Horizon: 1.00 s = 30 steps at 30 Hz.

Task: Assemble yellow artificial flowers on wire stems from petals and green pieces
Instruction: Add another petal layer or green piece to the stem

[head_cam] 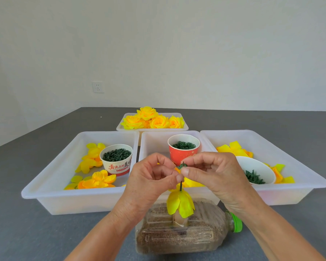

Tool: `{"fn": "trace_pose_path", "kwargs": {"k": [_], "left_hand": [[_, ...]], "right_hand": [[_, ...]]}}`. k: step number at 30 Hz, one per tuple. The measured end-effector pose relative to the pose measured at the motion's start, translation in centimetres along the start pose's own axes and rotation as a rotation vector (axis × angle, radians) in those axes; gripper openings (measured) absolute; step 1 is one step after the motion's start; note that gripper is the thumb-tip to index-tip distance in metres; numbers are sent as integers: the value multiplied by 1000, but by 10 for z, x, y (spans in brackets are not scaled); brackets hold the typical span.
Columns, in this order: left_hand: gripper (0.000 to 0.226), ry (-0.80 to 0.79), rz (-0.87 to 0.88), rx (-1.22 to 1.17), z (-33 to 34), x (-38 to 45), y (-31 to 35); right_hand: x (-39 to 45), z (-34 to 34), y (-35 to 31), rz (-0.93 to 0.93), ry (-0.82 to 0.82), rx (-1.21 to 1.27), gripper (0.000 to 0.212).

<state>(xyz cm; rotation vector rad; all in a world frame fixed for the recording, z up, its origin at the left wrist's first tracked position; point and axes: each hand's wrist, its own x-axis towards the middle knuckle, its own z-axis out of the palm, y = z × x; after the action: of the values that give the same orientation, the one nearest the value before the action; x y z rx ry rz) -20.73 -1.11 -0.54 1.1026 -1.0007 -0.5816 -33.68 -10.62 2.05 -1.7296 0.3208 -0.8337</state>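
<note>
A thin green wire stem (180,186) stands upright out of a hole in a plastic bottle (186,232) lying on its side and filled with brown grain. Yellow petals (180,203) hang down around the stem just above the bottle. My left hand (151,178) pinches the stem near its top. My right hand (213,172) pinches a small green ring piece (182,165) at the stem's tip, between thumb and forefinger.
Three white trays (51,193) sit side by side behind the bottle, holding loose yellow petals (91,157), a white cup of green pins (117,157), a red cup of green rings (183,147) and a white bowl of green pieces (256,172). Finished yellow flowers (151,119) fill a far tray.
</note>
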Motion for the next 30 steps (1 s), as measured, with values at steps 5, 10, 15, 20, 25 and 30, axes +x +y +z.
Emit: {"fn": "trace_pose_path", "kwargs": {"k": [5, 10, 15, 20, 25, 30], "left_hand": [[24, -6, -3, 8, 0, -1, 1], [25, -5, -11, -5, -2, -2, 1], [26, 4, -5, -22, -5, -6, 2], [25, 14, 3, -23, -5, -9, 4], [25, 18, -1, -16, -4, -9, 4], [21, 44, -2, 5, -2, -8, 3]], "right_hand": [[0, 0, -1, -9, -9, -20, 17], [-2, -1, 1, -23, -17, -117, 24], [-2, -1, 5, -31, -24, -140, 26], [-1, -1, 7, -63, -17, -179, 29], [-1, -1, 9, -73, -5, -201, 29], [-2, -1, 9, -67, 1, -204, 27]]}}
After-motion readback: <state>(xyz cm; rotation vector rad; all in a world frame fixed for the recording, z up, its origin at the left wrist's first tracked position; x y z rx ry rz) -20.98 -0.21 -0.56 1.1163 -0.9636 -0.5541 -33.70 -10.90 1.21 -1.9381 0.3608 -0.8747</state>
